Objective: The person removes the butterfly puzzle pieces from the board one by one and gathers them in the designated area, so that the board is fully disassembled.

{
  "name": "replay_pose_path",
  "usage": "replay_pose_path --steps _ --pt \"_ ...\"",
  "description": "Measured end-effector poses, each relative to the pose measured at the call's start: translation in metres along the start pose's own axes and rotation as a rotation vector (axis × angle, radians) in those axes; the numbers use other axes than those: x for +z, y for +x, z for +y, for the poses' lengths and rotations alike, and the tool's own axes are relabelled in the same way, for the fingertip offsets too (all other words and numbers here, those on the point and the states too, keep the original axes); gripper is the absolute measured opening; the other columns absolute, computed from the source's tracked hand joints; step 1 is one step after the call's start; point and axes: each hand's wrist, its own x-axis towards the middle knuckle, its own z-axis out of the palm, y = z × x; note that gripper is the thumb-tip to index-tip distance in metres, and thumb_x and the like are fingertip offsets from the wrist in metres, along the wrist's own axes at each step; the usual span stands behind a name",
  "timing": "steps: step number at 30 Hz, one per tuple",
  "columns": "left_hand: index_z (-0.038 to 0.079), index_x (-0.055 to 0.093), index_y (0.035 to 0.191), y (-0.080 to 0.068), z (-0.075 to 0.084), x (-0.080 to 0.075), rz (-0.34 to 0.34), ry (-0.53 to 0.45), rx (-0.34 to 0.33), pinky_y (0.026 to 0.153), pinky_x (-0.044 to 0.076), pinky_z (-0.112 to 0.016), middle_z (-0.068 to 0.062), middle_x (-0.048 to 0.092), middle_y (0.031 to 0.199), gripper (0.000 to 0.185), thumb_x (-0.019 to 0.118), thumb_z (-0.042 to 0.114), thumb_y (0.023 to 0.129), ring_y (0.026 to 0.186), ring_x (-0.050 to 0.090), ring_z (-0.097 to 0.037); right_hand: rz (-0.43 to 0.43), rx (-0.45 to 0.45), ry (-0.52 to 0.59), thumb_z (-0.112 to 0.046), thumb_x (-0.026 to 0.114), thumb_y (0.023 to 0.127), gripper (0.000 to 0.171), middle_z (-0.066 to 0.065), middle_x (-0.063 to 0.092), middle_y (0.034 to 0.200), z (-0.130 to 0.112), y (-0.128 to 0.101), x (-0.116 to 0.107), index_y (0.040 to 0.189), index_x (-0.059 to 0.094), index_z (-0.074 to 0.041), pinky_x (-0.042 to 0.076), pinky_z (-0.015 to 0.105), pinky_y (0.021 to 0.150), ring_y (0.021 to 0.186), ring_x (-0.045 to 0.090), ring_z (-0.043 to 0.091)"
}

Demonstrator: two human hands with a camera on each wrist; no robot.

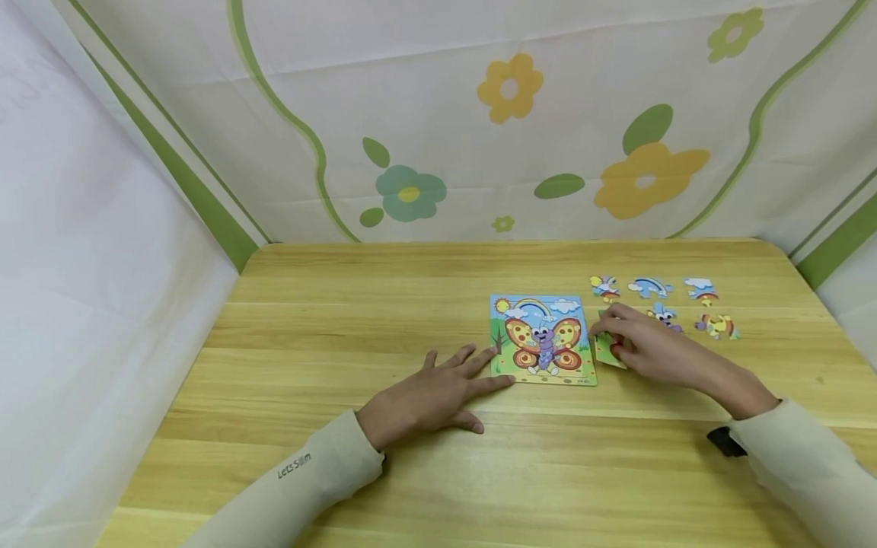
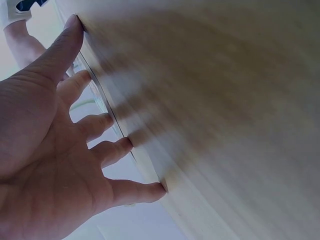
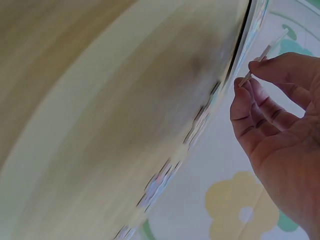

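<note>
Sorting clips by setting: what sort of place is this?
Probably a screened-off tabletop play or recording corner: a wooden table, flower-print cloth hung around it, and a child's butterfly puzzle board with loose pieces.

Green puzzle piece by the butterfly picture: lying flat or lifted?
Lifted at one edge: the right hand pinches the green puzzle piece beside the butterfly picture; the right wrist view shows it between fingertips.

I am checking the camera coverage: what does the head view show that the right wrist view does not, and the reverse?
Only the head view shows the left hand lying flat beside the rectangular butterfly picture board, and the loose colourful puzzle pieces laid out behind the right hand.

Only the right wrist view shows, from the side, how thin the flat puzzle piece is, pinched between thumb and fingertips.

Both show the right hand, that green-edged piece and the light wooden table.
</note>
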Motion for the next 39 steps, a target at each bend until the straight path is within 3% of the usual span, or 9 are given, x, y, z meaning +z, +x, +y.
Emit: replay_pose_path --steps 7,15,24,39 --pt "0.043 0.026 0.165 0.0 0.0 0.0 0.004 -0.003 0.004 0.115 0.029 -0.078 -0.002 0.005 0.179 0.078 0.062 0.056 0.097 0.164 0.014 -0.035 -0.022 0.03 -0.024 0.011 0.067 0.092 0.032 0.0 0.061 0.105 0.008 -0.009 -0.005 0.117 0.074 -0.007 0.042 0.023 0.065 0.079 0.047 0.005" --pt "0.043 0.026 0.166 -0.001 0.001 -0.002 0.002 0.003 0.001 0.117 0.028 -0.077 -0.002 0.006 0.179 0.078 0.061 0.056 0.097 0.164 0.014 -0.036 -0.018 0.002 -0.064 0.012 0.071 0.089 0.035 0.003 0.065 0.11 0.016 -0.014 -0.002 0.116 0.075 -0.01 0.044 0.024 0.067 0.082 0.05 0.006" --pt "0.043 0.026 0.166 -0.001 0.001 -0.002 0.002 -0.012 0.0 0.117 0.027 -0.078 -0.002 0.006 0.179 0.078 0.062 0.054 0.097 0.164 0.014 -0.035 -0.034 -0.018 -0.146 0.009 0.069 0.09 0.034 0.003 0.065 0.113 0.018 -0.014 0.0 0.116 0.074 -0.012 0.051 0.033 0.072 0.091 0.06 0.013" --pt "0.043 0.026 0.166 0.0 0.0 0.0 0.003 -0.003 -0.001 0.116 0.028 -0.077 -0.002 0.006 0.179 0.078 0.062 0.055 0.097 0.164 0.014 -0.036 -0.052 -0.019 -0.168 0.009 0.07 0.091 0.034 0.003 0.065 0.115 0.017 -0.012 0.001 0.116 0.073 -0.014 0.055 0.045 0.08 0.105 0.066 0.025"
